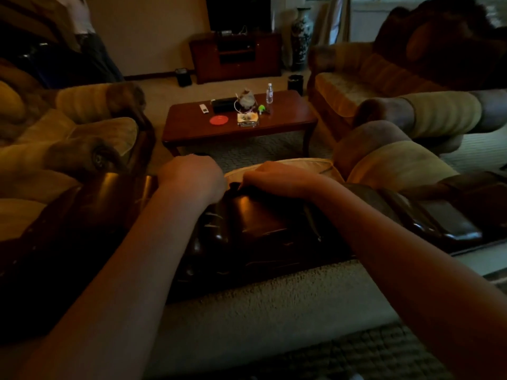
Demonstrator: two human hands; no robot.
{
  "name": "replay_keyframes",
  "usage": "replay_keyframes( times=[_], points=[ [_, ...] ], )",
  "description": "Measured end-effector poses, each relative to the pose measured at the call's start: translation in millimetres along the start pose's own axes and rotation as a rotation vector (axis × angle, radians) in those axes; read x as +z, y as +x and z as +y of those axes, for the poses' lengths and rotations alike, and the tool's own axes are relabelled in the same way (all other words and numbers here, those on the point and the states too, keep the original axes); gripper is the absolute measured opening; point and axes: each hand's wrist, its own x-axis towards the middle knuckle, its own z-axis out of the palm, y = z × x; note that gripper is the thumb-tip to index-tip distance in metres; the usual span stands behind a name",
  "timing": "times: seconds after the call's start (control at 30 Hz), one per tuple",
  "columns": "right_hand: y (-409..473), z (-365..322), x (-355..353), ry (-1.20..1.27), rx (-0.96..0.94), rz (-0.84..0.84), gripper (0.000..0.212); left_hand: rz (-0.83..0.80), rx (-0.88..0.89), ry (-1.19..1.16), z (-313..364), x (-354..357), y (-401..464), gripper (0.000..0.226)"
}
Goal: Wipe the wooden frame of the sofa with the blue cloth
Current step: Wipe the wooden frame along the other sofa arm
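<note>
Dim room, view from behind the sofa. Both forearms reach forward over the dark, glossy wooden frame (pixel 255 215) along the top of the sofa back. Left hand (pixel 192 178) is curled into a loose fist at the frame's front edge; what it holds, if anything, cannot be told. Right hand (pixel 274 176) lies knuckles-up just beside it, fingers bent down onto a small dark bunched item (pixel 234 185) between the two hands, possibly the cloth; colour unreadable in this light. Pale seat cushion (pixel 288 165) shows just beyond the hands. Further off, a coffee table (pixel 192 127) carries a water bottle (pixel 269 93) and a red dish (pixel 219 120).
</note>
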Motion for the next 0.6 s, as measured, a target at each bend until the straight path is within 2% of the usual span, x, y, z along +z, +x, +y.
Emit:
replay_keyframes(
  times=[0.1, 0.2, 0.33, 0.4, 0.47, 0.5, 0.6],
  points=[
    [-36, 7, 4, 0.179, -0.131, 0.139, 0.031, 0.024, 0.021, 0.055, -2, 2, 4, 0.023],
    [-60, 13, 6, 0.44, -0.146, 0.188, 0.025, 0.066, 0.041, 0.061, -2, 4, 4, 0.022],
    [-68, 10, -13, 0.399, -0.065, 0.136, 0.029, 0.102, 0.043, 0.039, -2, 5, 5, 0.022],
    [-55, 5, -17, 0.347, 0.03, 0.094, 0.035, 0.116, 0.044, 0.025, -1, 6, 5, 0.02],
    [-35, -4, -15, 0.234, 0.107, 0.021, 0.033, 0.117, 0.029, 0.022, 0, 5, 5, 0.023],
    [-23, -8, -13, 0.174, 0.124, -0.045, 0.032, 0.116, 0.02, 0.017, 1, 5, 4, 0.026],
    [-1, -22, -9, 0.225, 0.233, -0.268, 0.036, 0.108, -0.002, -0.018, 1, 6, 5, 0.023]
  ],
)
